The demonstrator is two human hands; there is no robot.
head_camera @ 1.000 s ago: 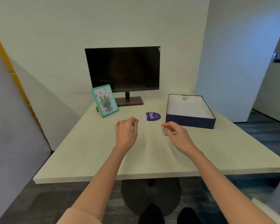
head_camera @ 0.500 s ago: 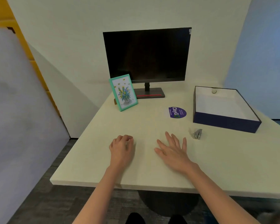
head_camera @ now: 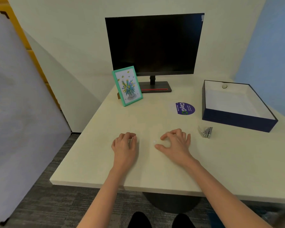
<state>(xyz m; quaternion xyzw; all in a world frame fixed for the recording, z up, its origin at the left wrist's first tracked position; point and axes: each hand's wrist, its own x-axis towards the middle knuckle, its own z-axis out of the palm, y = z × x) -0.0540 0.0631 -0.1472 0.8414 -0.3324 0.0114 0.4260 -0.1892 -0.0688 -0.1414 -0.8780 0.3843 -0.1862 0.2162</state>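
Observation:
My left hand rests on the pale table with its fingers curled under and nothing in it. My right hand sits a little to the right, fingers bent with the tips on the table and the thumb stretched out, holding nothing. A small shiny metal object lies on the table just right of my right hand, untouched. Between my hands there is a tiny white spot on the tabletop.
An open navy box with a white inside stands at the right, a small round thing at its far wall. A purple round sticker, a green picture frame and a dark monitor stand further back.
My right hand let go of the metal object, drew back toward me and lay flat; its fingers have now curled. My left hand came down onto the table. The view moved closer.

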